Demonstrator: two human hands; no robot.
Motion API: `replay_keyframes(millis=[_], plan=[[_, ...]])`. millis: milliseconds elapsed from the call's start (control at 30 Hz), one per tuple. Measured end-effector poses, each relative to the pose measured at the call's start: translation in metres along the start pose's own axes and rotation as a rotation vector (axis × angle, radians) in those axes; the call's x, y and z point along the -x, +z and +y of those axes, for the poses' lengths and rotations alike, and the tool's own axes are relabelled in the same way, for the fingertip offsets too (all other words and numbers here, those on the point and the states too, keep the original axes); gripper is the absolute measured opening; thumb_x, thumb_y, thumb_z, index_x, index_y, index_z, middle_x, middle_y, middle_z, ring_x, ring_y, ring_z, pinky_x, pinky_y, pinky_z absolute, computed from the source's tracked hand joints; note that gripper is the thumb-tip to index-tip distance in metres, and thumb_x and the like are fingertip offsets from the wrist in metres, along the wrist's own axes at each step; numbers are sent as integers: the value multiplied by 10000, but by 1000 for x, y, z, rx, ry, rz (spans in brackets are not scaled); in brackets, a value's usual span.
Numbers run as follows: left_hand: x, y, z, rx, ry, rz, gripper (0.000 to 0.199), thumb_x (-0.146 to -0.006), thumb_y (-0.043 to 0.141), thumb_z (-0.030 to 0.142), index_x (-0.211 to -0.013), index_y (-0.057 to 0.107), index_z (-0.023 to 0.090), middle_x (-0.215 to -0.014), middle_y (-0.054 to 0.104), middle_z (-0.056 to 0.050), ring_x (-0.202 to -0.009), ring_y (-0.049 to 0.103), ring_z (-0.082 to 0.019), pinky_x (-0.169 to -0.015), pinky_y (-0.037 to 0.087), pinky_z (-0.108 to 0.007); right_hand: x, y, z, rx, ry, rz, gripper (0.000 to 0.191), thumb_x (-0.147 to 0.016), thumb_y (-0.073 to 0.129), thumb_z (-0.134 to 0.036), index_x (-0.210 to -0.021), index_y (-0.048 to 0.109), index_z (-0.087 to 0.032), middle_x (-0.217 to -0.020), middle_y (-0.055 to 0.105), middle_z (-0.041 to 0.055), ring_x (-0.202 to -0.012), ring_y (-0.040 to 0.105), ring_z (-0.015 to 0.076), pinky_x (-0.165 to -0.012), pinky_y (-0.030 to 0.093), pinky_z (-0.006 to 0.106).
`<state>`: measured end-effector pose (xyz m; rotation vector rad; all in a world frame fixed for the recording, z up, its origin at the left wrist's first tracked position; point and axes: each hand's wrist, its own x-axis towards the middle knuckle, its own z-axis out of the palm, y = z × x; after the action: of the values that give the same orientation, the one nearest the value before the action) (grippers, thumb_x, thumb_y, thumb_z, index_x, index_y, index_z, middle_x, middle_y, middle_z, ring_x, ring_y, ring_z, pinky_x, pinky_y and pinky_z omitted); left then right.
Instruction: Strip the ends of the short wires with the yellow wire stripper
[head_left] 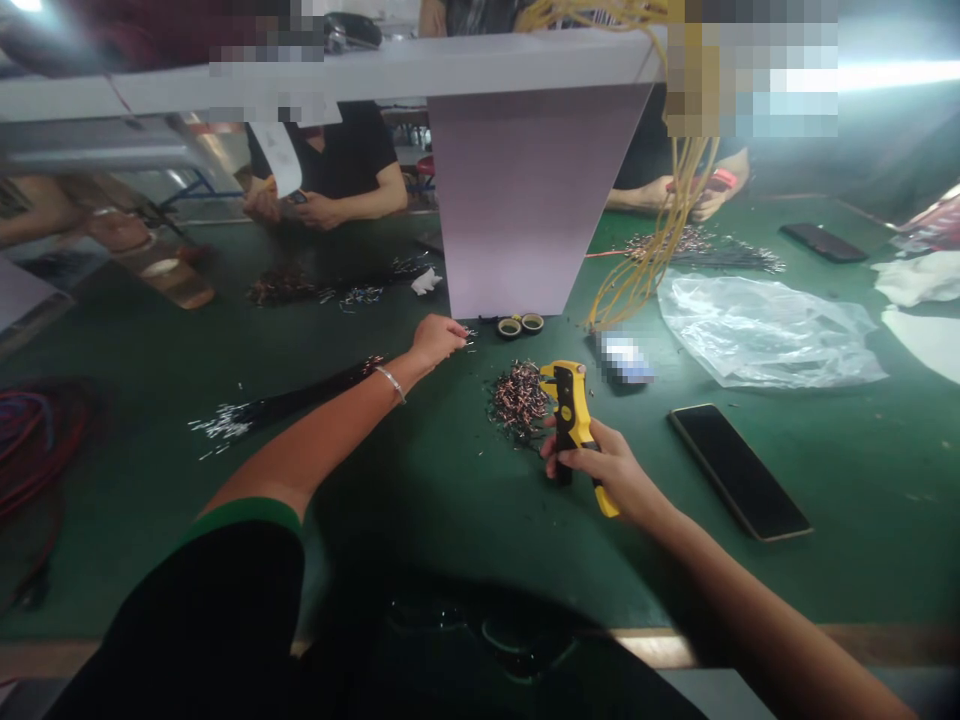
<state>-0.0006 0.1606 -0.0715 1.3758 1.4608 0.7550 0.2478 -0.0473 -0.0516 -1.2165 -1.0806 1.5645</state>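
My right hand (592,462) is wrapped round a yellow and black wire stripper (571,405), its jaws beside a pile of short wire pieces with coppery ends (519,400). My left hand (439,342) reaches forward with its fingers pinched together near small pale-tipped pieces (470,338); what lies between the fingertips is too small to make out. Under and beside my left forearm lies a bundle of black wires (300,397) with pale ends fanned out on the left. Two rolls of tape (521,325) sit at the foot of the upright panel.
The green table (450,520) also bears a phone (739,470), a clear plastic bag (765,330), hanging yellow wires (679,215) and red cables (37,440). A pale upright panel (525,200) stands ahead. Other people's hands (311,210) work across the table.
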Motion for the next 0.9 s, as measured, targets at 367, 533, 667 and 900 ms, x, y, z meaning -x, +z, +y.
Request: replay_keyframes(millis=[367, 533, 667, 900], plan=[[4, 11, 4, -569, 269, 75, 259, -686, 640, 120, -881, 801, 177, -954, 777, -71, -960, 675, -246, -887, 487, -349, 9, -19, 5, -20, 17, 49, 402, -628, 654, -224, -1019, 588, -162, -773, 694, 30, -589, 643, 198, -616, 479, 354], [37, 16, 9, -656, 311, -108, 282, -709, 644, 182, -949, 790, 159, -899, 779, -61, -853, 701, -205, -768, 516, -296, 12, -29, 7, -38, 8, 10, 405, -653, 661, -214, -1049, 594, -159, -805, 705, 42, -608, 665, 210, -649, 508, 381], [75, 6, 3, -706, 263, -237, 342, -694, 670, 232, -1009, 770, 144, -918, 774, -70, -818, 698, -192, -769, 515, -301, 16, -32, 9, -39, -19, 45, 395, -651, 657, -208, -1038, 602, -150, -790, 703, 46, -598, 664, 211, -632, 501, 377], [141, -2, -5, -637, 211, -335, 319, -722, 670, 272, -1007, 745, 151, -838, 752, -40, -747, 683, -159, -713, 510, -267, 22, -28, 8, 11, -26, 38, 407, -664, 669, -219, -1059, 601, -150, -812, 701, 49, -633, 659, 203, -665, 500, 375]])
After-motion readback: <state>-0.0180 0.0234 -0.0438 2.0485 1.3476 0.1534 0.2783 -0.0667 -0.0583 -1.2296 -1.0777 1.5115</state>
